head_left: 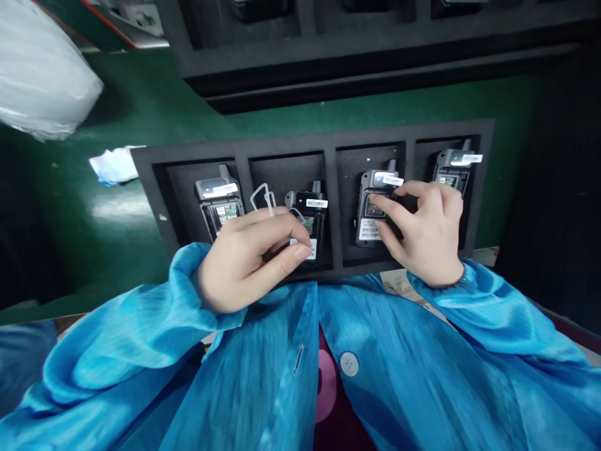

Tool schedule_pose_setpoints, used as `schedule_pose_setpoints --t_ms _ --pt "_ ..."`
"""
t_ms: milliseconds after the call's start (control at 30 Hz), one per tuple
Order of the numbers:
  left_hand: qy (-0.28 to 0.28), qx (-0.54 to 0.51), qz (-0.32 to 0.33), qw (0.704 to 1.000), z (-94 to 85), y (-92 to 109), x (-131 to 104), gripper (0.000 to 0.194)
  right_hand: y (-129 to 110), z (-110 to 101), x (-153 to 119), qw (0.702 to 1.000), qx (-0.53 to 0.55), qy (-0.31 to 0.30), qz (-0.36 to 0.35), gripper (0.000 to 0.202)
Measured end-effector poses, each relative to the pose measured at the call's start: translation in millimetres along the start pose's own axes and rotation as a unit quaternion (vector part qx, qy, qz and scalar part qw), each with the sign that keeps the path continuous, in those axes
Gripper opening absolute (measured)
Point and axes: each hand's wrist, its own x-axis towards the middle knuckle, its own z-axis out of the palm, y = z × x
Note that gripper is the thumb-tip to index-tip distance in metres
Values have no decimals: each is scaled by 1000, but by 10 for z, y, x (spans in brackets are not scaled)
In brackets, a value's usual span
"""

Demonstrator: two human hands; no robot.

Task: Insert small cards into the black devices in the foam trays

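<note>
My left hand [256,257] is closed, with thin white loops [263,197], like sealing rings, sticking out past its curled fingers. It hovers over a handheld radio [305,203] whose open back bares a green circuit board; the hand hides part of it. My right hand [425,222] has its fingers apart, the index fingertip on the open back of another radio [369,228] and the thumb at its edge. Nothing shows held in that hand. More radios lie at the left [218,188] and the far right [451,160], each in its own compartment.
A black foam tray [331,188] with several compartments holds the radios on a green tabletop [145,232]. Behind it stands another black tray [282,66] with dark items. A white plastic bag [42,75] and a crumpled white wrapper [115,166] lie at the left.
</note>
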Motion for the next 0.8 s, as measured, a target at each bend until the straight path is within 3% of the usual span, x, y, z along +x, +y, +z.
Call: schedule_pose_setpoints --t_ms 233,500,600,800 --pt "1 -4 -37 999 22 -25 -75 21 2 68 -25 999 -37 9 -16 39" --pt "9 -47 -49 998 54 -39 -152 23 37 93 -66 1000 3 28 5 39" --pt "25 -67 -60 996 69 -40 -174 25 46 90 -75 1000 -14 8 9 41" --pt "-4 -125 -83 989 33 -44 -179 30 0 78 -71 1000 -1 5 4 41"
